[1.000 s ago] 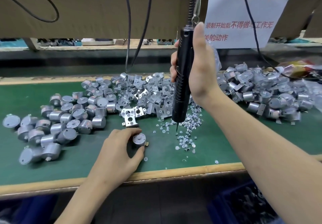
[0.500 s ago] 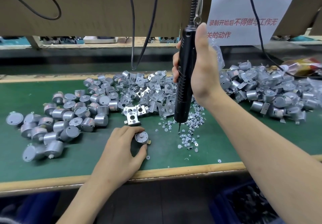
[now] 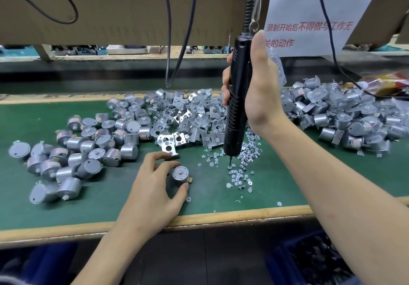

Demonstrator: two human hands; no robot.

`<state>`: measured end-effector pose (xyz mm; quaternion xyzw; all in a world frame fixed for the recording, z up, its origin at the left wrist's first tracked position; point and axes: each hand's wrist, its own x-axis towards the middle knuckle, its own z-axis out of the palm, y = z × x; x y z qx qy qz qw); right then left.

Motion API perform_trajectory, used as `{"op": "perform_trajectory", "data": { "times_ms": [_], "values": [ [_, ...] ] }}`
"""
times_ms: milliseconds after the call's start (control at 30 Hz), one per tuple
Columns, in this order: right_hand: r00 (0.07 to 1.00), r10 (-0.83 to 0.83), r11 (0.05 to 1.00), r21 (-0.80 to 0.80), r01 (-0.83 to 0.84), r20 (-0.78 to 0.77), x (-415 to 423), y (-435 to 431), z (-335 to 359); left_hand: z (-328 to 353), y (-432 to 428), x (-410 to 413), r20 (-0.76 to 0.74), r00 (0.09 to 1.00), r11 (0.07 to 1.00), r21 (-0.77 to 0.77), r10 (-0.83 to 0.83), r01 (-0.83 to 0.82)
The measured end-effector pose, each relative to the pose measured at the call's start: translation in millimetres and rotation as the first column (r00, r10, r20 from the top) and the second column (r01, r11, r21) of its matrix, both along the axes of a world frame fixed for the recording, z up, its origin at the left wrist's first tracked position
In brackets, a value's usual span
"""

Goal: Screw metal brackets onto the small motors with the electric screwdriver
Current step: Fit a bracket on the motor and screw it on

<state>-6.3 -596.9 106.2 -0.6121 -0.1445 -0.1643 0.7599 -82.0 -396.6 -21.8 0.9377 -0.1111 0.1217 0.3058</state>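
Note:
My left hand [image 3: 152, 185] pinches a small silver motor [image 3: 180, 175] that stands shaft-up on the green mat [image 3: 124, 198], thumb at its near side and fingers behind it. My right hand [image 3: 254, 89] grips the black electric screwdriver [image 3: 236, 98] upright. Its bit tip [image 3: 230, 165] points down into the scatter of small screws [image 3: 240, 174], just right of the motor. A loose metal bracket [image 3: 169, 144] lies just behind my left fingers, at the front of the bracket pile [image 3: 194, 116].
Bare motors [image 3: 77, 147] are heaped at the left, and motors with brackets fitted [image 3: 345, 116] are piled at the right. Cables [image 3: 177, 30] and a paper notice [image 3: 314, 12] hang above the bench. The wooden bench edge [image 3: 221, 217] runs along the front.
My left hand's fingers have shifted slightly around the motor. The screwdriver has stayed upright over the screws, its tip a little lower.

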Motion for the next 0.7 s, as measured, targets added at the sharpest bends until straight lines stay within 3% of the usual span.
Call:
{"op": "perform_trajectory", "data": {
  "times_ms": [367, 467, 600, 700],
  "values": [
    [0.999, 0.022, 1.000, 0.018, -0.023, 0.046, -6, 14, 11, -8, -2, 2, 0.027, 0.995, 0.990, 0.106, 0.093, -0.096],
    [0.998, 0.042, 0.999, 0.027, -0.043, 0.051, -9, 23, 8, -6, -2, 1, 0.005, 0.997, 0.995, 0.061, 0.075, -0.075],
    [0.997, 0.056, 0.997, 0.046, -0.058, 0.051, -9, 30, 2, 0, 7, 11, -0.039, 0.995, 0.985, -0.141, 0.092, -0.097],
    [0.998, 0.051, 0.997, 0.060, -0.053, 0.034, -9, 32, -2, 4, 16, 26, -0.007, 0.991, 0.989, -0.068, 0.134, -0.134]
  ]
}}
